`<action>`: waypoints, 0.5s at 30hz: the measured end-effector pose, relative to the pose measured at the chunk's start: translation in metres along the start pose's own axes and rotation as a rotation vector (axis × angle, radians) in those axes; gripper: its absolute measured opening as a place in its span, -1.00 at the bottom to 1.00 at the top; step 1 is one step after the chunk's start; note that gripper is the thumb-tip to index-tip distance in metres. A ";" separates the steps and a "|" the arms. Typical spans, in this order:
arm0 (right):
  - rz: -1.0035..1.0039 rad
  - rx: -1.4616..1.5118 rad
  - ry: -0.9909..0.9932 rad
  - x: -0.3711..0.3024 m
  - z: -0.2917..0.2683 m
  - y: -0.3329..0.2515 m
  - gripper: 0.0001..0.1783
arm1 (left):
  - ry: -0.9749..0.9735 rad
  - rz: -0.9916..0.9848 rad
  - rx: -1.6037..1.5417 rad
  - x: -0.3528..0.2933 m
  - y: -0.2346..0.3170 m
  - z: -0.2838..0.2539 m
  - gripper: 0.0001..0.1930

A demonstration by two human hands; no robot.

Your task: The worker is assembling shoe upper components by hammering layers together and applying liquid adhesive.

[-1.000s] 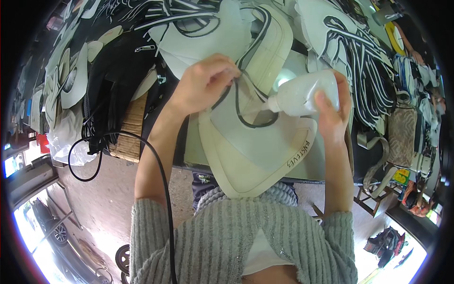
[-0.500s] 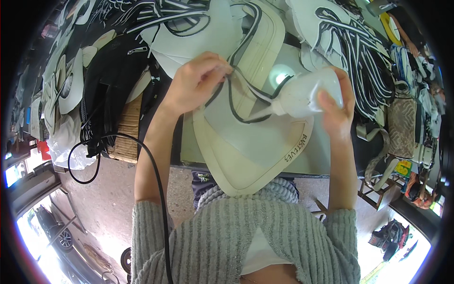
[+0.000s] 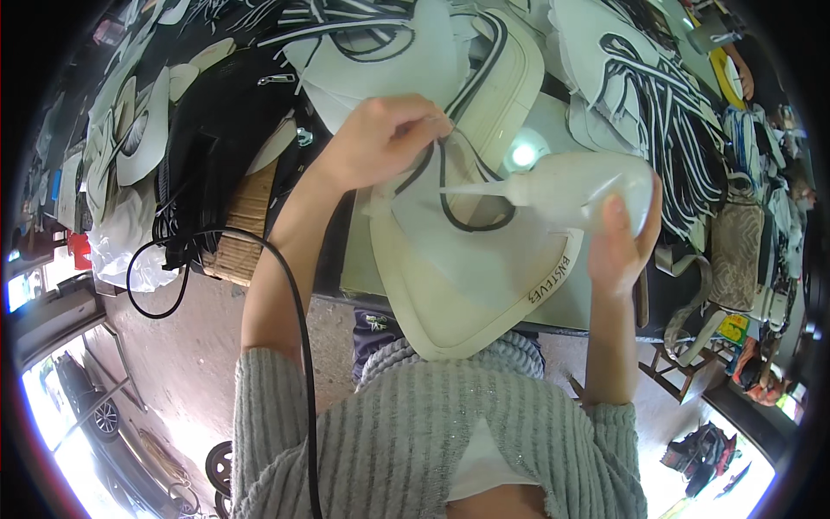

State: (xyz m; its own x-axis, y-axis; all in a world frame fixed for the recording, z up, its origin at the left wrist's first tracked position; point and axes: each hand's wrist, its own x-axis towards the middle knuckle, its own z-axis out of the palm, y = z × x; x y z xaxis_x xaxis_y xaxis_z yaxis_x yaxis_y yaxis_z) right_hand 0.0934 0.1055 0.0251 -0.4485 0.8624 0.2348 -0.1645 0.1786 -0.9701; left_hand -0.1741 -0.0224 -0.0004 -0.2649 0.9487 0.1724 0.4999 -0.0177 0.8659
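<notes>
My left hand (image 3: pixel 393 138) is closed, thumb and fingertips pinching a narrow black-and-white strip (image 3: pixel 474 228). From the pinch the strip hangs in a loop over a cream, curved flat piece (image 3: pixel 437 344) with a rounded tip and dark handwriting along one edge. My right hand (image 3: pixel 621 246) is wrapped around a translucent white squeeze bottle (image 3: pixel 562 189). It lies nearly sideways, its long thin nozzle pointing left over the loop. Whether the nozzle tip touches the strip I cannot tell. Liquid is visible inside the bottle, but not coming out.
White cut pieces (image 3: pixel 363 73) and bundles of black-and-white strips (image 3: pixel 674 147) cover the far part of the table. At the left are a black bag-like item (image 3: pixel 220 112), corrugated cardboard (image 3: pixel 246 221) and a black cable (image 3: pixel 290 285) looping past my left forearm.
The bottle's nozzle has swung up from a downward slant to nearly level, and my right hand has shifted slightly right and down. My left hand keeps its pinch. The whole view has shifted a little.
</notes>
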 end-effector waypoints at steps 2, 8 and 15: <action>-0.121 -0.075 -0.064 -0.003 0.013 0.005 -0.42 | 0.002 0.032 0.030 0.011 0.002 -0.005 -0.83; -0.410 -0.501 -0.147 -0.006 0.032 -0.002 -0.34 | -0.146 0.155 0.245 0.028 0.000 -0.009 -0.75; -0.302 -0.321 -0.075 -0.018 0.035 -0.001 -0.35 | -0.163 0.120 0.255 0.031 -0.002 -0.006 -0.73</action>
State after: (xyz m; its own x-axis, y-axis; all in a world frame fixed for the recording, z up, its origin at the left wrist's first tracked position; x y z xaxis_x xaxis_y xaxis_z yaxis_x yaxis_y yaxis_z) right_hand 0.0707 0.0734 0.0241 -0.4865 0.7143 0.5031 -0.0221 0.5656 -0.8244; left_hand -0.1885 0.0049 0.0056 -0.0667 0.9831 0.1705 0.7153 -0.0720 0.6951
